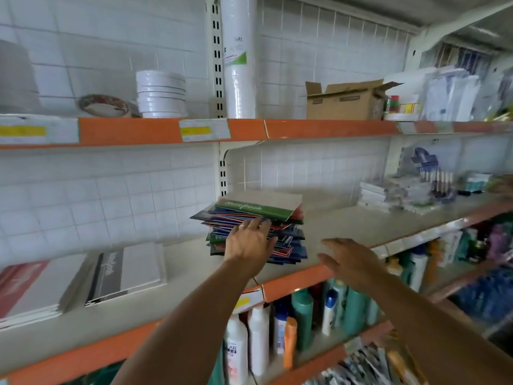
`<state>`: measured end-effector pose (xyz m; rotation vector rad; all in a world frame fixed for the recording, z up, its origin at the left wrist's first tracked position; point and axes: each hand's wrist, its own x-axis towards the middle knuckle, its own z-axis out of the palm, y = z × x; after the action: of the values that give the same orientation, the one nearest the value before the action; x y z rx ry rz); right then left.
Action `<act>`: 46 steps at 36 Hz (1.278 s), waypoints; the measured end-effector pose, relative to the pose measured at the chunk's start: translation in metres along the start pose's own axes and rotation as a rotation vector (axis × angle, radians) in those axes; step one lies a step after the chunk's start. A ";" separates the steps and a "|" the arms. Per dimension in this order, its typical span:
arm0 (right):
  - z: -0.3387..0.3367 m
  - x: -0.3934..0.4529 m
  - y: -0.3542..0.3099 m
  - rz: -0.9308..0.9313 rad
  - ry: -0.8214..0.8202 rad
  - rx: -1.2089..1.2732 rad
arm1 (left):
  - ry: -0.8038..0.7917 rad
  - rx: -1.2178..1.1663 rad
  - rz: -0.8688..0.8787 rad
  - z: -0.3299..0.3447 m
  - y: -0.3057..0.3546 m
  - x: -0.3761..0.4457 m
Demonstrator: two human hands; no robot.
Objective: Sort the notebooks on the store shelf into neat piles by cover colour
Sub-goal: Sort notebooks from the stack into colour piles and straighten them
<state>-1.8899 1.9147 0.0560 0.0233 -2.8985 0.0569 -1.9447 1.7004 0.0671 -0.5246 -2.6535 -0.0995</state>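
Note:
A messy stack of notebooks (288, 240) with green, blue and red covers stands in the middle of the grey store shelf (361, 223). The top notebook (258, 208) is green with a pale upper half and lies askew. My left hand (249, 241) has straight fingers laid against the front of the stack, around its upper half. My right hand (349, 259) hovers above the shelf just right of the stack, fingers relaxed and holding nothing.
Large white, grey and red books (83, 276) lie on the shelf at left. Packaged stationery (405, 193) sits at the right end. An open cardboard box (344, 102), tape rolls (161, 93) and a white roll stand on the upper shelf. Bottles (302, 318) fill the shelf below.

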 end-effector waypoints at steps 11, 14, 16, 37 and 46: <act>0.004 0.074 0.021 -0.045 0.112 -0.016 | -0.055 0.022 -0.027 0.006 0.026 0.075; 0.005 0.090 0.022 -0.069 0.140 -0.011 | -0.152 0.053 -0.055 0.011 0.031 0.092; 0.005 0.099 0.022 -0.091 0.150 0.003 | -0.204 0.087 -0.077 0.015 0.034 0.101; 0.012 0.159 0.004 -0.253 0.140 0.126 | -0.193 0.317 -0.167 0.001 0.010 0.091; 0.022 0.165 0.007 -0.322 0.235 -0.030 | -0.124 0.254 -0.274 0.003 0.010 0.087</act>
<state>-2.0555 1.9188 0.0740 0.4458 -2.6239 -0.0393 -2.0151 1.7403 0.1019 -0.0858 -2.7889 0.1928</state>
